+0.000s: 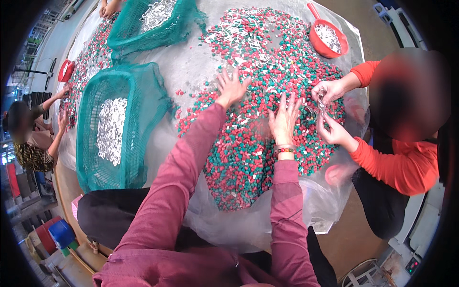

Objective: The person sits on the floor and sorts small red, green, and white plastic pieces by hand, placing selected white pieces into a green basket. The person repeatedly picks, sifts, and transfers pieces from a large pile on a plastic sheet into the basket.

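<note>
A wide heap of small red and green pellets covers the sheeted table in front of me, with small white pieces mixed in, thickest at the far side. My left hand lies over the heap's left part, fingers spread, holding nothing. Farther right, my right hand, with a beaded bracelet at the wrist, rests palm down on the pellets, its fingers also apart. Left of my arms stands a green basket lined with green netting; white hook-like pieces lie in it.
Close on my right, a person in orange sleeves handles small pieces over the heap. A red pan with white pieces sits at the far right. A second netted basket stands far left. Other people's hands work at the left edge.
</note>
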Tool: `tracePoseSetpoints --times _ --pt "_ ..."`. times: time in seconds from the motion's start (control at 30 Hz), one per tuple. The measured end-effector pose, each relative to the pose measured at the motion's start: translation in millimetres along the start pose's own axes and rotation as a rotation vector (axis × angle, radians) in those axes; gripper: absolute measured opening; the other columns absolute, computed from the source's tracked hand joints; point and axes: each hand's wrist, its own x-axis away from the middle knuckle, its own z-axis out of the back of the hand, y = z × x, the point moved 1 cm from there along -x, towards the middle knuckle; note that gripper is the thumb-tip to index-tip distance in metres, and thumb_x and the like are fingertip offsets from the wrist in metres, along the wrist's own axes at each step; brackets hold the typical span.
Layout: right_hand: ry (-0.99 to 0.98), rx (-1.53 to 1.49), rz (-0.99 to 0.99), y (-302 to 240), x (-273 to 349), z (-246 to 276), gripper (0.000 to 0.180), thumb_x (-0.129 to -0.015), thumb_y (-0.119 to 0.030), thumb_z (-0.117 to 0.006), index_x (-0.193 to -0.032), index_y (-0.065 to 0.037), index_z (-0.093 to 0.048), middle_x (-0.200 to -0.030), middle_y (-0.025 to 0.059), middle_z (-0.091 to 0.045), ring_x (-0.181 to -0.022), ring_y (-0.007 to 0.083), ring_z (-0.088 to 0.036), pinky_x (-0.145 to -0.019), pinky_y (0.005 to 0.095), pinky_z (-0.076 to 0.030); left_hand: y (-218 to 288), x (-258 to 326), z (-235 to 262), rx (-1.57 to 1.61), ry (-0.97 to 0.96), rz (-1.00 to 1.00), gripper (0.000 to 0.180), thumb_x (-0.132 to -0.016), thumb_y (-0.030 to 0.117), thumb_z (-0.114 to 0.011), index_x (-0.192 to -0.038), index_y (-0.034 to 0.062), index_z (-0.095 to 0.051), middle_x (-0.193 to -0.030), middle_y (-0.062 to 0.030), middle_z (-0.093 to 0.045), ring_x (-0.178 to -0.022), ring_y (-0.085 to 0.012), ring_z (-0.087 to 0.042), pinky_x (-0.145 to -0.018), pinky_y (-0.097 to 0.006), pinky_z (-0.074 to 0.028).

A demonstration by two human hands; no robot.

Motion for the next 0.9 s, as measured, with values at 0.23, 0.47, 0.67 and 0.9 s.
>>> tracePoseSetpoints --times 0.23,0.47,0.67,0.9 --pt "0.039 -0.008 0.288 1 -92 -52 0.070 -0.084 -0.030 -0.065 -0.141 -0.001 -0.035 -0.149 0.0228 -0.024 -0.139 0.0435 -0.018 -0.112 0.0521 -0.021 -7 -89 -14 -0.244 0.253 -0.230 0.067 -0.092 0.057 -0.041 -0.149 0.0275 -0.021 -0.153 -0.0272 -0.006 -0.141 -0.0473 0.005 -0.110 -0.063 -0.005" --pt "-0.051 0.079 0.145 7 -164 -90 0.051 -0.086 -0.035 -0.057 -0.129 -0.007 -0.051 -0.123 0.0156 -0.056 -0.117 0.0331 -0.051 -0.097 0.0490 -0.039 -3 -55 -57 0.042 0.374 -0.547 0.052 -0.093 0.033 -0.053 -0.138 0.0096 -0.041 -0.138 -0.0209 -0.039 -0.134 -0.0382 -0.029 -0.112 -0.048 -0.021" --pt "-0.303 -0.027 0.226 -13 -77 -75 0.045 -0.080 -0.022 -0.063 -0.122 -0.008 -0.055 -0.123 0.0171 -0.055 -0.113 0.0410 -0.048 -0.094 0.0501 -0.043 -21 3 -35 0.072 0.205 -0.532 0.049 -0.077 0.010 -0.058 -0.126 0.0090 -0.051 -0.121 -0.0181 -0.051 -0.117 -0.0376 -0.044 -0.100 -0.048 -0.037" --pt "-0.318 -0.314 0.111 -41 51 -43 0.032 -0.076 -0.008 -0.062 -0.108 -0.004 -0.062 -0.110 0.0140 -0.060 -0.104 0.0340 -0.054 -0.088 0.0449 -0.045 -43 90 24 -0.176 -0.347 -0.498 0.042 -0.074 0.018 -0.064 -0.116 0.0104 -0.059 -0.110 -0.0186 -0.059 -0.104 -0.0383 -0.056 -0.090 -0.045 -0.046"
